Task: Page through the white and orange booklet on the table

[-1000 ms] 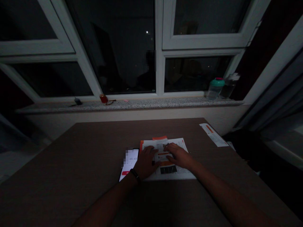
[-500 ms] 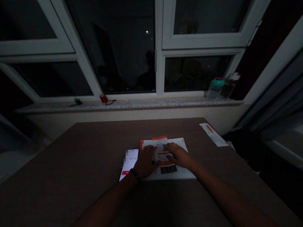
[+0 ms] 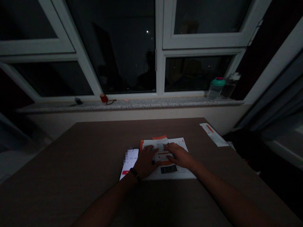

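My left hand [image 3: 147, 162] lies with fingers spread on the left side of a narrow folded paper strip [image 3: 163, 155] with orange bands. From the right, my right hand [image 3: 179, 155] rests on the same strip, its fingers apart and slightly bent. Under the strip is a larger printed sheet or booklet [image 3: 187, 173] with an orange left edge and a dark picture near the bottom. Beside my left hand lies a lit phone [image 3: 129, 162] showing a running timer. A dark band circles my left wrist.
A cut paper piece [image 3: 214, 135] with an orange stripe lies near the right edge of the brown table [image 3: 99, 142]. On the granite sill [image 3: 142, 103] stand a teal-lidded shaker bottle [image 3: 216, 88], a clear bottle [image 3: 229, 85], a small red object [image 3: 103, 98] and a small dark bottle [image 3: 78, 101].
The phone's timer has advanced by a second. Both hands stay almost where they were on the paper strip.
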Demonstrator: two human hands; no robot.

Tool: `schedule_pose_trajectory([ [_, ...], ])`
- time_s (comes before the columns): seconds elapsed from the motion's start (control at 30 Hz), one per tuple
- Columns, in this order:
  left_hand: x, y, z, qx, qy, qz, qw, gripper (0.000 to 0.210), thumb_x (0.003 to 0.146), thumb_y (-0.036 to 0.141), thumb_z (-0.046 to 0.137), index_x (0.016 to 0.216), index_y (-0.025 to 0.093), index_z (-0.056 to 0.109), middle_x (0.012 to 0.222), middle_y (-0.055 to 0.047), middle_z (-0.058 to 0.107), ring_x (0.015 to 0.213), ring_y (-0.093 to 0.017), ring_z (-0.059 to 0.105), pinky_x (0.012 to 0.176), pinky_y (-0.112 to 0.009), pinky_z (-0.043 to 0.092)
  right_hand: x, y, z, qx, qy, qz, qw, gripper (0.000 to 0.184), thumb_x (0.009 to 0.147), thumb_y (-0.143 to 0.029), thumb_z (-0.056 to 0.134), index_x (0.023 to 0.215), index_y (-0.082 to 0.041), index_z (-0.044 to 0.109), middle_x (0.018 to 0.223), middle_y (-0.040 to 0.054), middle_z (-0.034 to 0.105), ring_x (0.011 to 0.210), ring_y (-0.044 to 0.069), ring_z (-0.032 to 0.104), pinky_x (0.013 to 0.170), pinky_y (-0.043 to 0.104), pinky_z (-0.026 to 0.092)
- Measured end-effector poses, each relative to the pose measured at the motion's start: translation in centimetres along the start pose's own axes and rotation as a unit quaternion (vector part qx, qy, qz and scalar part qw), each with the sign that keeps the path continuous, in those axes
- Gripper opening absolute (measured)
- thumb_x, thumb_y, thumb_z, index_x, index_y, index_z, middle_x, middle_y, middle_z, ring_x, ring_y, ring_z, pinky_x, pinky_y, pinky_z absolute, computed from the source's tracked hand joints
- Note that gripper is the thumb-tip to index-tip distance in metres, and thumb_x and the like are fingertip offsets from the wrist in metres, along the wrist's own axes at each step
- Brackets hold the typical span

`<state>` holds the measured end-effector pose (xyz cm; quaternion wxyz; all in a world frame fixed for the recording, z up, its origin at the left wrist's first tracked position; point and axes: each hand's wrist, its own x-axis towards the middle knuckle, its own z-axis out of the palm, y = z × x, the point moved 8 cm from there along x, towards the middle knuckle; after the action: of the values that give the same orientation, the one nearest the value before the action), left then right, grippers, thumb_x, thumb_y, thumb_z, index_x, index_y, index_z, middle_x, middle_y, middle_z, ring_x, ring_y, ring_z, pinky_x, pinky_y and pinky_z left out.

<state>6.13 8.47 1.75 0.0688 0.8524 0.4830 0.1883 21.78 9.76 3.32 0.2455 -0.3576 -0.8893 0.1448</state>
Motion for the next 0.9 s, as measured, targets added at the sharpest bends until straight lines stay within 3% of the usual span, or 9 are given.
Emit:
schedule_pose_trajectory([
  [0.53, 0.0, 0.3, 0.0, 0.008, -0.014, 0.021, 1.0, 0.058, 0.089, 0.044, 0.063, 0.14, 0.021, 0.047, 0.145, -0.011, 0.045, 0.133, -0.031, 0.038, 0.11, -0.05, 0.034, 0.0, 0.0, -0.1, 0.004, 0.001, 0.003, 1.0, 0.033, 0.084, -0.016, 0.06, 0.116, -0.019, 0.058, 0.113, 0.0105, 0.061, 0.109, 0.026, 0.053, 0.096, 0.041, 0.045],
  [0.9, 0.0, 1.7, 0.1, 0.013, -0.035, 0.065, 0.997, 0.046, 0.094, 0.034, 0.059, 0.138, 0.032, 0.049, 0.144, -0.005, 0.047, 0.133, -0.028, 0.04, 0.111, -0.05, 0.032, 0.0, -0.2, -0.1, 0.003, 0.011, -0.007, 1.0, 0.031, 0.083, -0.014, 0.061, 0.113, -0.02, 0.059, 0.112, 0.0095, 0.062, 0.108, 0.025, 0.054, 0.094, 0.04, 0.045],
])
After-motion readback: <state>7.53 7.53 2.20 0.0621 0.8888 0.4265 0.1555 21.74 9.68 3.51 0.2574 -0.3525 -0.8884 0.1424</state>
